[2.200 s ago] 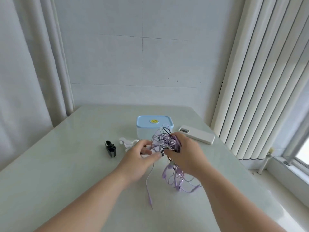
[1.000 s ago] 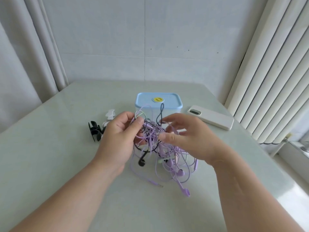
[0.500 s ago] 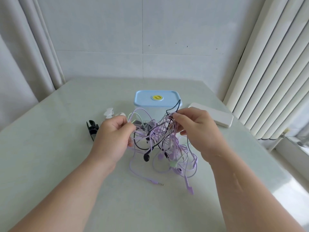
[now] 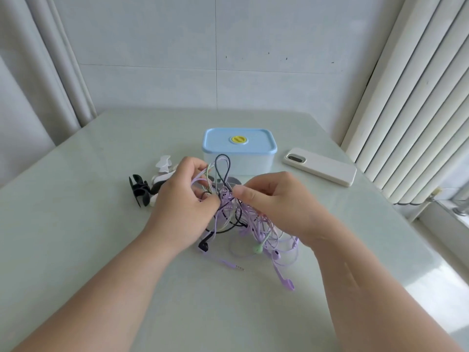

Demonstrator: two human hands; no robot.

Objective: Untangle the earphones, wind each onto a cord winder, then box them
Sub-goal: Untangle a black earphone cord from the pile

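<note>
We hold the tangled earphones (image 4: 236,219) low over the counter (image 4: 76,237), in front of the closed, blue-lidded box (image 4: 238,148). Our left hand (image 4: 182,209) pinches a few looped cords at the top of the knot. Our right hand (image 4: 276,207) pinches purple strands just beside it, so the two hands nearly touch. Earbuds and a plug trail onto the counter. A black cord winder (image 4: 139,190) and white cord winders (image 4: 163,168) lie left of the box, and a white phone (image 4: 319,169) lies to its right.
</note>
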